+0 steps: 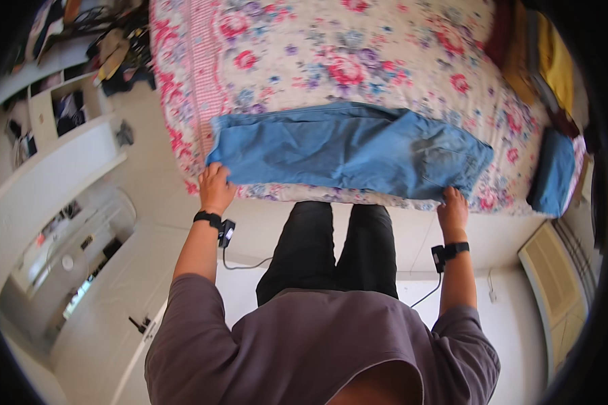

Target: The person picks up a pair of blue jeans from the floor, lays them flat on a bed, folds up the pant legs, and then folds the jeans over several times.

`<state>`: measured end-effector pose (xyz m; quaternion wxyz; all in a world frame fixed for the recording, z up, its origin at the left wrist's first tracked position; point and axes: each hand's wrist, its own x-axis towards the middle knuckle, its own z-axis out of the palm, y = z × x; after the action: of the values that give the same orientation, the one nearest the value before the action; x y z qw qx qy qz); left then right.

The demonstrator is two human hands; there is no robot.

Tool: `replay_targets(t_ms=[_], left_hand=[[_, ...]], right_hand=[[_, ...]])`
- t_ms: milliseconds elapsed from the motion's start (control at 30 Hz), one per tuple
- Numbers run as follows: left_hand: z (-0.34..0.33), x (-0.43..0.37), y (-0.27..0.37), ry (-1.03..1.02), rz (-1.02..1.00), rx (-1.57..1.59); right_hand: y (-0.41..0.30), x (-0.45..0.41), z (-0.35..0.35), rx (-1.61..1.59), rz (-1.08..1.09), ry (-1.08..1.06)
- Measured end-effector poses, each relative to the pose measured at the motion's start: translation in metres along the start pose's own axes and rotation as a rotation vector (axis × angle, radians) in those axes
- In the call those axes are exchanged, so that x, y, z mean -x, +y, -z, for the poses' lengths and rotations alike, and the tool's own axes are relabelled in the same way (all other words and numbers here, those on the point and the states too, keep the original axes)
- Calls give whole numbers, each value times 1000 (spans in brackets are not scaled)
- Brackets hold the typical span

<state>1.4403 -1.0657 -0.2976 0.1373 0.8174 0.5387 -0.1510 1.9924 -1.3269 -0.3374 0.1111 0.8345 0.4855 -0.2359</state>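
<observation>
A pair of blue jeans [304, 147], one leg over the other, lies lengthwise along the near side of a bed with a floral bedspread [294, 55]. My left hand [216, 188] grips the near corner of the hem end. At the other end, my right hand [453, 205] pinches the near edge close to the waist, below the back pocket [441, 164]. Soft creases run across the middle of the denim. The undersides of both hands' grips are hidden.
At the bed's right end sit a folded blue garment [552, 172] and a row of folded clothes [555, 66]. Left of the bed stands a white shelf unit [50, 152] holding clothes. A dark cloth [124, 133] is on the floor. Cables hang from both wrist devices.
</observation>
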Motion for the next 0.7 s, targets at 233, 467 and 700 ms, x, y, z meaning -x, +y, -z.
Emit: replay_targets(t_ms=[233, 467, 700], left_hand=[[8, -62, -18, 434, 154, 257], [0, -100, -32, 143, 450, 674], [-5, -104, -35, 163, 378, 750]], right_hand=[[-53, -30, 33, -485, -44, 147], [-32, -67, -11, -679, -99, 174], [-22, -76, -31, -682, -170, 133]])
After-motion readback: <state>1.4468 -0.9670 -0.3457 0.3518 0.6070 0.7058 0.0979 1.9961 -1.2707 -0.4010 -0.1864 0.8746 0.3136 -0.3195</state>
